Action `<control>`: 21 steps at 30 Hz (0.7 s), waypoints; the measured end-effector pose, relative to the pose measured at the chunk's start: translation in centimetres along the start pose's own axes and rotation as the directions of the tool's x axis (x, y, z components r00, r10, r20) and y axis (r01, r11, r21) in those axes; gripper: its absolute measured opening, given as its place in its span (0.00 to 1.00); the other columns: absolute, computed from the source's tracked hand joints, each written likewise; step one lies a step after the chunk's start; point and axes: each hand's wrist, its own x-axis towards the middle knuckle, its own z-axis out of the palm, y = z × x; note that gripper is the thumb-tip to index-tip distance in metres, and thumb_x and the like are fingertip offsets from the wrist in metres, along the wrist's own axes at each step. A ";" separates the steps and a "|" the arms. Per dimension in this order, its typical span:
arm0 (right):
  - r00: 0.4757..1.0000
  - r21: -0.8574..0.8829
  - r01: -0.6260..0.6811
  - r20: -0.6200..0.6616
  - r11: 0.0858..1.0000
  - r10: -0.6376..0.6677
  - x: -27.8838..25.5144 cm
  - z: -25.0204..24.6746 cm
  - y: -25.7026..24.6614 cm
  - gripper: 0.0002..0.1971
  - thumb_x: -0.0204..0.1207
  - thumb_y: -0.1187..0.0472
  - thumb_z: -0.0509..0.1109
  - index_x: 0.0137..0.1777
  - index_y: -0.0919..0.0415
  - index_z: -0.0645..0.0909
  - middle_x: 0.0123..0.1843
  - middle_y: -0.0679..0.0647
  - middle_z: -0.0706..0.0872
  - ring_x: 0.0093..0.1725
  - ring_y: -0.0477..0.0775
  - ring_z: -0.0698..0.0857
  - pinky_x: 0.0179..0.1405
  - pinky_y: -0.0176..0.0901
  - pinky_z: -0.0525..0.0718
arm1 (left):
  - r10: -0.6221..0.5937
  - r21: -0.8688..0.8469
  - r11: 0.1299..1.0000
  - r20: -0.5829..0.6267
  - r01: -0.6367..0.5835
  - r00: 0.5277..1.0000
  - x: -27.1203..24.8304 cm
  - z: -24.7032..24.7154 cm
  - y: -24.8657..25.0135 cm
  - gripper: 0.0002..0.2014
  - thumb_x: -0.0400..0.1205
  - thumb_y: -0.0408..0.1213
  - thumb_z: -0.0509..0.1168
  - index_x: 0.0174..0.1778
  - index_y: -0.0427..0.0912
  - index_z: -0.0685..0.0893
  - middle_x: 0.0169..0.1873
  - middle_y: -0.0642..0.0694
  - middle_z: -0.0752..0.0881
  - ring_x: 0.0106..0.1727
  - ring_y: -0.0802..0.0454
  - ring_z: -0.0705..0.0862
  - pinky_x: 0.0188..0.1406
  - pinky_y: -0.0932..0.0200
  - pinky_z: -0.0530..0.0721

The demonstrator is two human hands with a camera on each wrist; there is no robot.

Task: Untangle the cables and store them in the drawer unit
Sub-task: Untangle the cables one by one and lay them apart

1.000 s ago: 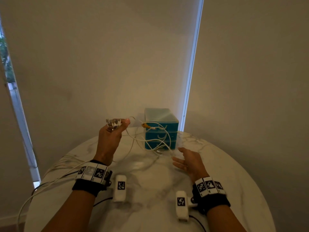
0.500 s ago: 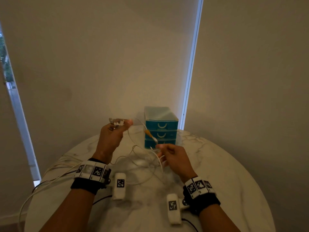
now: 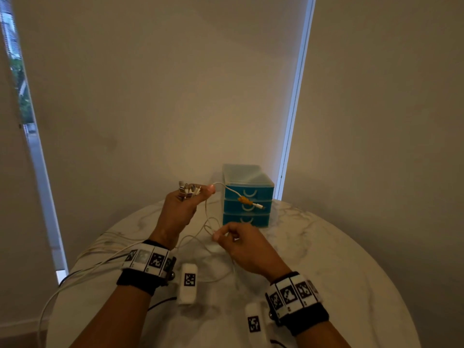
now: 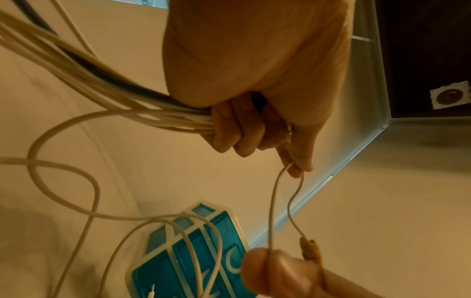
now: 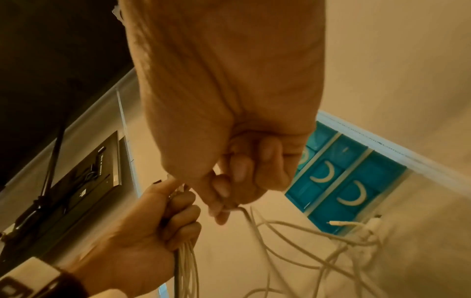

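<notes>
The right hand [image 3: 247, 244] has dropped toward the bench, pinching one cable [image 3: 209, 223] — left hand [image 3: 179, 209] clutches the bundle [image 4: 142, 113]; separation underway.

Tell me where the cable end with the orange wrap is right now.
In the head view the orange-wrapped cable end hangs in the air in front of the blue drawer unit, right of the left hand that holds the bundle.
</notes>
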 end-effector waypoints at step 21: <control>0.162 0.637 0.600 -0.689 0.484 0.707 1.3 -18.7 3.4 0.20 0.83 0.70 0.45 0.71 0.59 0.68 0.40 0.55 0.82 0.26 0.48 0.74 0.26 0.40 0.65 | -0.065 -0.291 0.940 -0.660 -0.176 0.748 2.2 -6.0 1.0 0.22 0.70 0.67 0.82 0.36 0.54 0.85 0.34 0.52 0.83 0.40 0.51 0.80 0.55 0.42 0.85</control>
